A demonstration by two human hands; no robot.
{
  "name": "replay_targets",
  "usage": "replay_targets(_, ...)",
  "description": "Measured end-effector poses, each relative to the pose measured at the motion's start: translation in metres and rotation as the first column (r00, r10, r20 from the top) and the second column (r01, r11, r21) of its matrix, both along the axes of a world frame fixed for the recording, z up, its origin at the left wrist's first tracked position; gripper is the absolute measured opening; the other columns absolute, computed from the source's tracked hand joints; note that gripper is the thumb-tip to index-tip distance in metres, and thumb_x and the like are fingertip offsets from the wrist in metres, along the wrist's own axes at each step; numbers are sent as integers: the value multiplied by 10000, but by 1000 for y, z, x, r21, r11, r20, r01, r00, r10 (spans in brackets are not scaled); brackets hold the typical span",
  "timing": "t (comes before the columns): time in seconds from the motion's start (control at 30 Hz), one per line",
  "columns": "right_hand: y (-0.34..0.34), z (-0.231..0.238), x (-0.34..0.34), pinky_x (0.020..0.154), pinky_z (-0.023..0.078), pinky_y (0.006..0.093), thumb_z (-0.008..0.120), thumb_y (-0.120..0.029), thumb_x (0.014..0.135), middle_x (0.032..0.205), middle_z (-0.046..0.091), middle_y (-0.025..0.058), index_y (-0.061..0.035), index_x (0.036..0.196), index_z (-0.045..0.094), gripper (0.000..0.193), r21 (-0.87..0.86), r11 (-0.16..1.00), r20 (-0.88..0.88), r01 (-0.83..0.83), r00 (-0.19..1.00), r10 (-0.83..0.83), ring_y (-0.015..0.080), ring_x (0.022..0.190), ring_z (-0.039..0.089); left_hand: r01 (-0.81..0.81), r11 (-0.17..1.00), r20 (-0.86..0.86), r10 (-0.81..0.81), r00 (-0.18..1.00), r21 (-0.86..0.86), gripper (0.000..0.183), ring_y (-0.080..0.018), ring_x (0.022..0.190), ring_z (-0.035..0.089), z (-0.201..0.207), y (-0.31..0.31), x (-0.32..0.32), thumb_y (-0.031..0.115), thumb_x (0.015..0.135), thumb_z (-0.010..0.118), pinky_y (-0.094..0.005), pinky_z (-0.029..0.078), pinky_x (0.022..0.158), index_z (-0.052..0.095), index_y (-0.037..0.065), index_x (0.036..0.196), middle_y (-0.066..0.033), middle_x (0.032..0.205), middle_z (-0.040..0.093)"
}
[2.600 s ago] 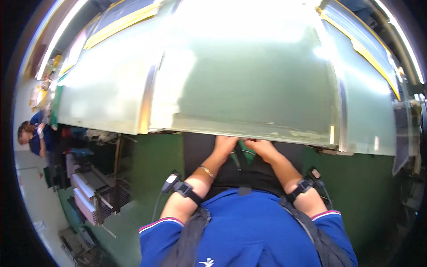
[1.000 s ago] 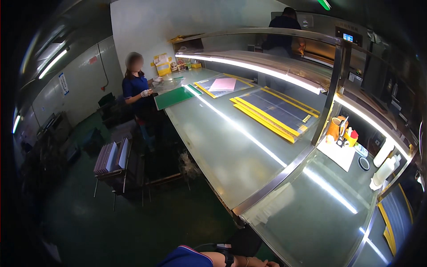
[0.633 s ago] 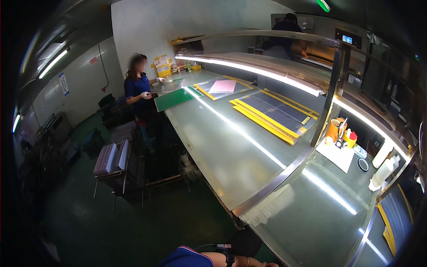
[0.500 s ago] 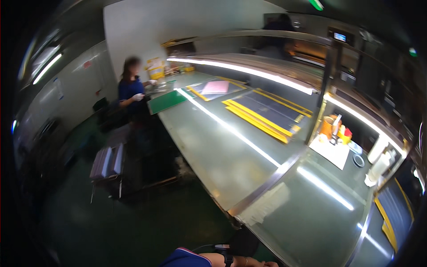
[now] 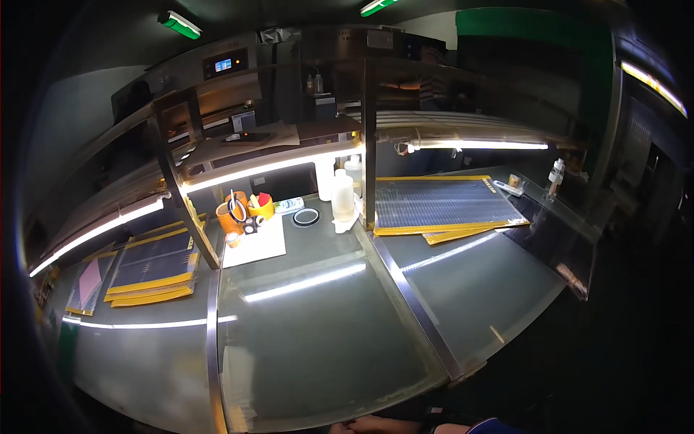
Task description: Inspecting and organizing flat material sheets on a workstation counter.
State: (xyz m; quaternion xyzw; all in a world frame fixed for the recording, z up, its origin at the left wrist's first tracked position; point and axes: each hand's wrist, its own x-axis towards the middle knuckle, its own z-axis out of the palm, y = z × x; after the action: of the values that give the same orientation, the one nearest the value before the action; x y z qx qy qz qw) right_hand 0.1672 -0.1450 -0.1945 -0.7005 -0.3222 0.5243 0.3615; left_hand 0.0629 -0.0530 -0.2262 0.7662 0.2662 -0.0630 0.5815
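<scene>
My right hand (image 5: 356,424) is at the bottom edge, close to the near edge of the glass-topped table (image 5: 325,354). Its forearm comes in from the right, below a blue sleeve (image 5: 495,427). The picture's edge cuts off most of the fingers, so whether they hold anything is hidden. My left hand cannot be made out.
Dark yellow-edged screens lie in stacks at right (image 5: 441,206) and left (image 5: 152,264). Tape rolls (image 5: 237,206) stand by a white sheet (image 5: 262,246), with a pale bottle (image 5: 343,195) nearby. Metal posts (image 5: 370,145) rise from the table; lit tubes (image 5: 282,165) run along the shelf.
My view has swung to the right. The person in blue and my left forearm with its dark band have gone out of view; my right forearm and the right-hand table section have come in.
</scene>
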Motion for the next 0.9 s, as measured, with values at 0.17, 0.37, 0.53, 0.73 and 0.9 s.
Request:
replay_targets(0.17, 11, -26, -9, 778, 446, 345, 516, -349, 824, 943, 610, 211, 5, 1066, 576, 433, -34, 999, 110, -21, 994, 25, 259, 893, 574, -71, 997, -105, 69, 992, -16, 365, -218, 945, 577, 0, 7, -12, 203, 751, 631, -330, 472, 778, 567, -17, 1035, -155, 998, 617)
replay_targets(0.37, 7, 43, -3, 868, 418, 369, 496, -438, 829, 1124, 551, 228, -43, 1178, 527, 528, -145, 988, 39, -60, 997, 66, 314, 1040, 519, -134, 986, 128, 147, 981, -104, 355, -200, 911, 574, -20, 10, -12, 152, 748, 657, -315, 474, 765, 556, -9, 1048, -125, 990, 605)
replay_targets(0.53, 8, 32, -2, 886, 412, 383, 495, -452, 825, 1163, 531, 227, -70, 1178, 539, 523, -141, 988, 98, -57, 993, 71, 330, 1070, 505, -140, 958, 221, 198, 955, -251, 365, -211, 923, 568, -25, 9, -11, 128, 738, 657, -324, 469, 774, 551, -15, 1056, -131, 1016, 594)
replay_targets(0.73, 10, 40, -3, 870, 423, 380, 503, -448, 818, 1138, 546, 226, -83, 1160, 556, 503, -141, 990, 22, -8, 1000, 11, 326, 1044, 519, -134, 988, 146, 144, 979, -74, 326, -203, 897, 585, -16, 12, -10, 134, 728, 651, -321, 471, 753, 581, -29, 1001, -152, 968, 620)
replay_targets(0.9, 13, -5, -3, 778, 471, 380, 540, -392, 800, 1084, 589, 185, -119, 1133, 580, 433, -101, 995, 123, 5, 992, 8, 315, 938, 574, -165, 986, 196, 163, 967, -6, 341, -227, 860, 605, -20, 11, -10, 181, 707, 665, -342, 474, 730, 597, -16, 978, -149, 927, 638)
